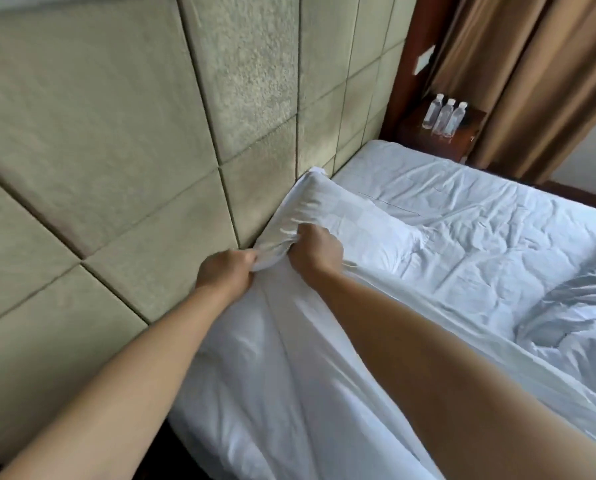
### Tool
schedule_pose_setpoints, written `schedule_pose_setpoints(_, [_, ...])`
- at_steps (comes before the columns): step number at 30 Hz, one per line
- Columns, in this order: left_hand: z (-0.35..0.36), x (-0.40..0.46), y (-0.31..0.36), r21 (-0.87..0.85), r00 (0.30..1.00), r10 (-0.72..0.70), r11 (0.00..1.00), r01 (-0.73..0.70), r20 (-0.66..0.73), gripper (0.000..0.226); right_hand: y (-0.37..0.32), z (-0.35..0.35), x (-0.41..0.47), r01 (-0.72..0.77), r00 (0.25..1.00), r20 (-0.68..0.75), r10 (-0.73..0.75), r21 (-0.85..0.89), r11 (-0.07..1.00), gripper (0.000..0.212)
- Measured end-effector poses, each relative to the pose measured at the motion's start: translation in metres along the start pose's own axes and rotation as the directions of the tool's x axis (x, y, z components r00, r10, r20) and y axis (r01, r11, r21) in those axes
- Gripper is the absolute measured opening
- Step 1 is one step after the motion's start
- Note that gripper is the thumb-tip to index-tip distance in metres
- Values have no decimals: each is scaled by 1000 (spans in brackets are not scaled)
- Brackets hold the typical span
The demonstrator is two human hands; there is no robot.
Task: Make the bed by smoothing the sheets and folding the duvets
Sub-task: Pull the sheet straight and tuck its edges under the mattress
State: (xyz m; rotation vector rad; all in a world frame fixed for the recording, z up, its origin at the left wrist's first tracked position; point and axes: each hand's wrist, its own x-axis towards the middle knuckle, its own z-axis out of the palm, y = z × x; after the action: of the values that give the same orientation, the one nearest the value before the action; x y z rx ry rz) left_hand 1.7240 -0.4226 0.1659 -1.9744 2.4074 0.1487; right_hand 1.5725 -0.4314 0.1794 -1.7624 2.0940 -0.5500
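A white pillow (341, 216) with a faint checked weave lies at the head of the bed against the padded headboard. My left hand (225, 271) grips the bunched near end of the pillowcase. My right hand (315, 251) grips the same bunched cloth right beside it, knuckles up. White sheet (282, 358) runs in long folds from under my hands toward me. A rumpled white duvet (573, 306) is heaped at the right edge of the bed. The wrinkled bottom sheet (480, 220) covers the rest of the mattress.
The beige quilted headboard (116, 133) fills the left side. A dark wooden bedside table (438, 136) at the far corner carries three water bottles (445, 116). Brown curtains (532, 64) hang behind it.
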Motion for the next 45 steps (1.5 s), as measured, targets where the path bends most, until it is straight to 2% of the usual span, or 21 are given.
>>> schedule_pose_setpoints(3, [0, 3, -52, -56, 990, -136, 989, 134, -33, 19, -52, 24, 14, 117, 993, -15, -117, -12, 993, 24])
schedule_pose_setpoints(5, [15, 6, -71, -99, 979, -204, 974, 202, -4, 17, -57, 53, 20, 142, 990, 20, -141, -69, 987, 20])
schedule_pose_setpoints(9, [65, 14, -89, -141, 960, -261, 952, 273, 100, 14, -33, 118, 25, 117, 981, 176, -74, -245, 962, 22])
schedule_pose_setpoints(12, [105, 15, -101, -175, 939, -262, 937, 303, 224, 19, -13, 152, 24, 109, 983, 180, -34, -420, 901, 22])
schedule_pose_setpoints(15, [140, 15, -109, -199, 917, -229, 932, 303, 326, 26, -3, 170, 22, 68, 978, 205, 31, -460, 885, 23])
schedule_pose_setpoints(18, [153, 22, -109, -222, 924, -254, 921, 321, 285, 29, -1, 175, 28, 41, 958, 270, 93, -453, 891, 25])
schedule_pose_setpoints(20, [152, 30, -106, -217, 939, -271, 924, 316, 211, 29, 0, 171, 33, 58, 973, 227, 46, -429, 901, 20])
schedule_pose_setpoints(23, [151, 43, -101, -197, 959, -273, 938, 284, 80, 32, 4, 165, 36, 106, 994, 34, -101, -396, 912, 25])
schedule_pose_setpoints(24, [152, 46, -98, -203, 958, -279, 936, 287, 67, 33, 6, 164, 34, 100, 995, 40, -92, -392, 914, 25])
schedule_pose_setpoints(26, [156, 45, -92, -192, 951, -280, 934, 301, 129, 34, 12, 165, 28, 82, 987, 157, -23, -379, 922, 28])
schedule_pose_setpoints(28, [159, 40, -86, -155, 952, -241, 950, 272, 191, 37, 22, 164, 21, 112, 969, 245, -37, -302, 947, 44])
schedule_pose_setpoints(31, [149, 32, -73, -161, 966, -194, 962, 221, 172, 46, 34, 149, 10, 148, 975, 196, -109, -198, 969, 69])
schedule_pose_setpoints(35, [120, 17, -38, -154, 991, -85, 983, 101, 102, 66, 50, 116, -14, 93, 982, 177, -62, -173, 981, 86])
schedule_pose_setpoints(41, [81, -32, 33, -115, 999, 35, 993, -32, 24, 55, 104, 40, -81, 57, 994, 98, -44, -132, 990, 87])
schedule_pose_setpoints(45, [69, -97, 95, -136, 994, 70, 989, -59, 79, 47, 166, -10, -156, 12, 999, 52, -7, -109, 994, 83])
